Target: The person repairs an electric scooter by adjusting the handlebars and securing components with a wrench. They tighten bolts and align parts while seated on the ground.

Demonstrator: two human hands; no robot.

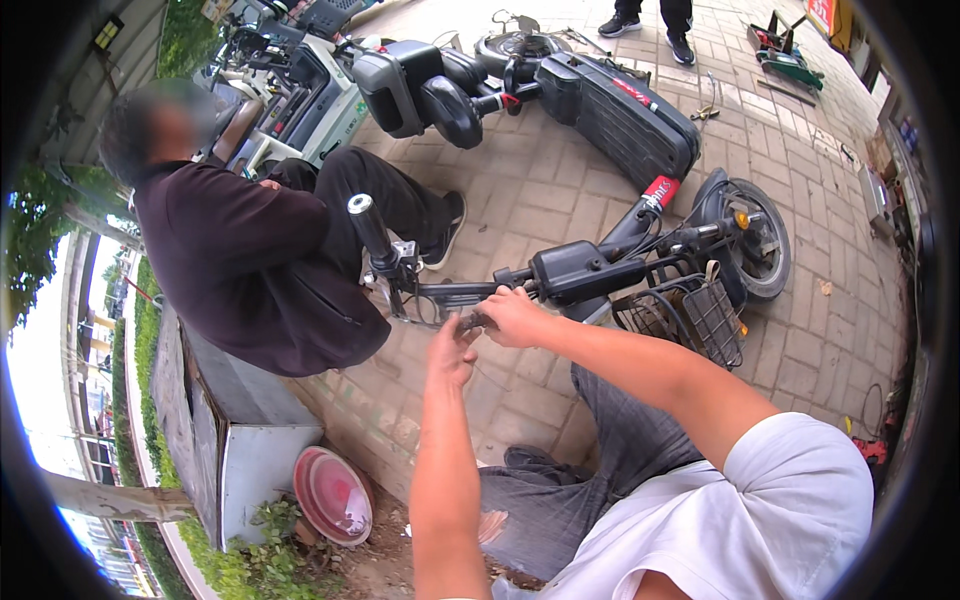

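A black electric scooter (590, 272) lies on its side on the paving in front of me. My left hand (452, 350) and my right hand (515, 318) meet at the near side of its handlebar. Their fingers close around a small dark part (476, 322) there, mostly hidden by the hands, so its kind cannot be made out. A black handlebar grip (369, 228) points up at the far left end of the bar. Right of my hands is a black box-like housing (575, 272) on the steering column. Beyond my right forearm sits the wire basket (700, 325), close to the front wheel (762, 240).
A person in dark clothes (245, 240) sits at left, close to the handlebar. Below are a metal box (262, 470) and a red basin (335, 495). Other scooters (300, 90) stand at the back left. Another person's shoes (680, 47) and a green tool (790, 65) are at the far side.
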